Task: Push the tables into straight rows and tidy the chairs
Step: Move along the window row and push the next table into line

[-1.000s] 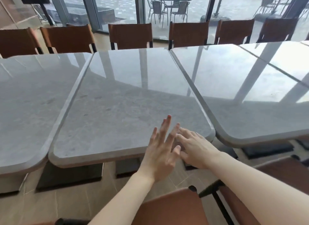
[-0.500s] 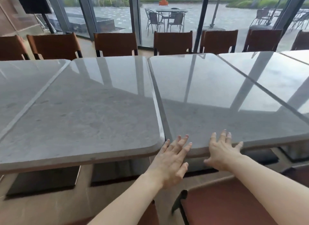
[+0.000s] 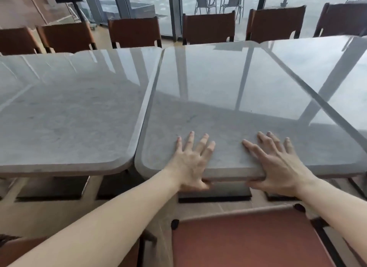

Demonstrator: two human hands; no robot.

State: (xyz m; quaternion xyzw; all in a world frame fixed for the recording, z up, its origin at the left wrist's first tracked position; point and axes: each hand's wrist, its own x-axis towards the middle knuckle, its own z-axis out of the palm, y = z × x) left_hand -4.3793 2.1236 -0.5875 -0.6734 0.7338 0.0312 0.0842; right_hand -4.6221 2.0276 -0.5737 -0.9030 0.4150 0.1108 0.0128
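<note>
Person is standing at the near edge of the middle grey stone-top table (image 3: 228, 99), both hands on it. Left hand (image 3: 191, 163) and right hand (image 3: 278, 163) are lying side by side but apart, fingers spread flat on the top, thumbs hooking under the front lip, so each is clamping the edge rather than just resting. This table is sitting slightly nearer the person than the left table (image 3: 69, 111); its front edge is sticking out past its neighbour's, with a narrow seam between them. The right table (image 3: 341, 78) is butting against it on the far side. Step in hand, I'd say: aligning table 2 of the row. Next move is probably calling for an even forward push from both hands until the front edges are lining up, keeping the seam closed and not skewing it. 2 brown chairs (image 3: 252, 243) are sitting just in front of the person, more brown chairs (image 3: 208, 28) lining the far side; those are looking like the later job.
</note>
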